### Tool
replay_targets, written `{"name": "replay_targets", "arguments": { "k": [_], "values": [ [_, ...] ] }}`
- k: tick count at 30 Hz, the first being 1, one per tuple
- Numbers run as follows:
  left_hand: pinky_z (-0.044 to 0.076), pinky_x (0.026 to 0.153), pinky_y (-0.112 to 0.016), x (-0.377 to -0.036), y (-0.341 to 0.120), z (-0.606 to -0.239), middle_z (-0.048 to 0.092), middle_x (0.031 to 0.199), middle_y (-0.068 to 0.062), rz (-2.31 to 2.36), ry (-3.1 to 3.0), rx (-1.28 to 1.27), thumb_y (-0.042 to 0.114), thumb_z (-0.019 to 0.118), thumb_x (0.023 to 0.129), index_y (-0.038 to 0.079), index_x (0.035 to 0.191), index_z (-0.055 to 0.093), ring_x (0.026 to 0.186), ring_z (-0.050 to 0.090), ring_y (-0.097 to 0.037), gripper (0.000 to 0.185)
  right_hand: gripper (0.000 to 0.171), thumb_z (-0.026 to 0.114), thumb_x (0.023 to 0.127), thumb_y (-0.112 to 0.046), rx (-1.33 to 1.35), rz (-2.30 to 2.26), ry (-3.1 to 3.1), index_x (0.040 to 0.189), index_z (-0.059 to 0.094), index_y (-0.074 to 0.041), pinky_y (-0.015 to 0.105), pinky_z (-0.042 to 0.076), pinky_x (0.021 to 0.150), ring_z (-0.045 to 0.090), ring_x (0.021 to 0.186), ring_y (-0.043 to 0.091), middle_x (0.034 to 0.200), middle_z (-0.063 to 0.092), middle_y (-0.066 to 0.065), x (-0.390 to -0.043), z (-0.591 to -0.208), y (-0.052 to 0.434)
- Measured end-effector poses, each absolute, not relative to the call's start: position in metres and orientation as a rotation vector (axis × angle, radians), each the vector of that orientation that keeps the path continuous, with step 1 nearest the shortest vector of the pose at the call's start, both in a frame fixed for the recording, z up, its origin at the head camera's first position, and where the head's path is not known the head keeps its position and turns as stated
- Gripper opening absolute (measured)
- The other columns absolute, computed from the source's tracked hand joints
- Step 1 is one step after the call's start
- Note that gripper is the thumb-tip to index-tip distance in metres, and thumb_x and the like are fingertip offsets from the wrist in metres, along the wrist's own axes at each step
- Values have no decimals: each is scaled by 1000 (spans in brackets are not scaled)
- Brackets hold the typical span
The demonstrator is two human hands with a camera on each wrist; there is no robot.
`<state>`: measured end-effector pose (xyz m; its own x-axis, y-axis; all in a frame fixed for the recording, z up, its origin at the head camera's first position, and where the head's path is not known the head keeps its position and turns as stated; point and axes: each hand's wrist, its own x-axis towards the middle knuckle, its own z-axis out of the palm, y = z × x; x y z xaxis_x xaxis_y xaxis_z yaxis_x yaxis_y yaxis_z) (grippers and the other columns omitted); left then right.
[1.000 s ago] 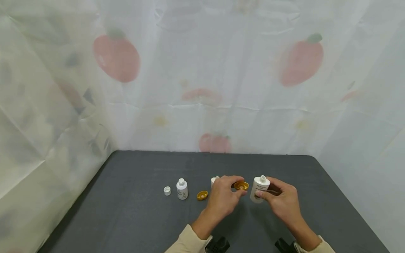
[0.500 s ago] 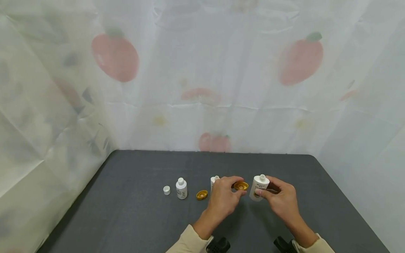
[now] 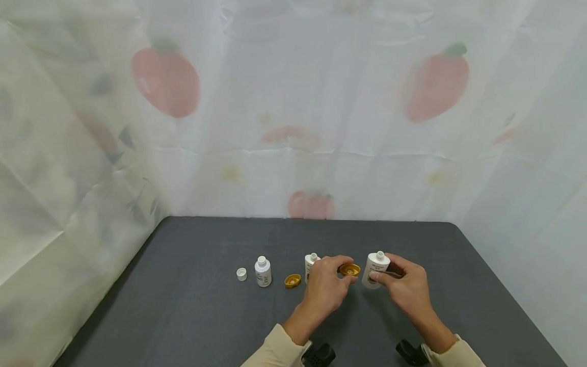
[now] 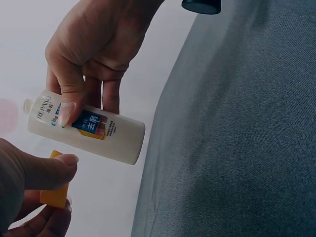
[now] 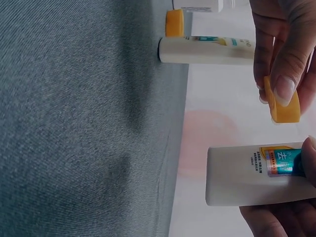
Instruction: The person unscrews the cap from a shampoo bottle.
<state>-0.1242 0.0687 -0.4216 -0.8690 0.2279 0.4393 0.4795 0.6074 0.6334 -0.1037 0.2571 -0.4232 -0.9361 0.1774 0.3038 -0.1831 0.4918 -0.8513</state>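
My left hand (image 3: 323, 285) pinches a gold-yellow cap (image 3: 350, 269) between thumb and fingers, its hollow underside showing in the head view. Just right of it, my right hand (image 3: 408, 288) grips a white shampoo bottle (image 3: 373, 266) by its upper body. The bottle's narrow neck is bare, and it is held above the table, leaning slightly. In the left wrist view the bottle's label (image 4: 91, 123) shows a blue and orange panel, with the cap (image 4: 55, 197) apart from the bottle. The right wrist view has the cap (image 5: 285, 106) beside the bottle (image 5: 237, 175), a gap between them.
Partly behind my left hand stands a similar uncapped white bottle (image 3: 310, 262). Left of it lie a second gold cap (image 3: 292, 281), a small white bottle (image 3: 263, 272) and a small white cap (image 3: 241, 274). The dark grey table (image 3: 183, 316) meets printed curtains (image 3: 229, 193) at the back.
Both hands keep their holds and stay almost in place. The head view shifts slightly, and slightly more of the standing bottle shows past the left hand.
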Motion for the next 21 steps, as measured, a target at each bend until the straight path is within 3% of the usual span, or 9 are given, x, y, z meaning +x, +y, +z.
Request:
{"name": "replay_targets", "arguments": {
  "k": [8,21],
  "values": [
    [58,74,-23,-126,73,-428,80,102,-2,-1110,-2525,-573,15,90,81,14,112,80,90,72,-17,32,44,84,85,0,14,1441,-2386,127,72,3,31,64,86,66,94,-11,116,75,24,-107,-427,258],
    [60,74,-25,-129,77,-440,81,98,-3,-1050,-2479,-571,12,92,78,11,105,81,86,76,-15,30,43,83,86,-1,-11,1482,-2398,127,72,3,29,64,87,65,95,-12,118,75,24,-109,-431,258]
  ]
}}
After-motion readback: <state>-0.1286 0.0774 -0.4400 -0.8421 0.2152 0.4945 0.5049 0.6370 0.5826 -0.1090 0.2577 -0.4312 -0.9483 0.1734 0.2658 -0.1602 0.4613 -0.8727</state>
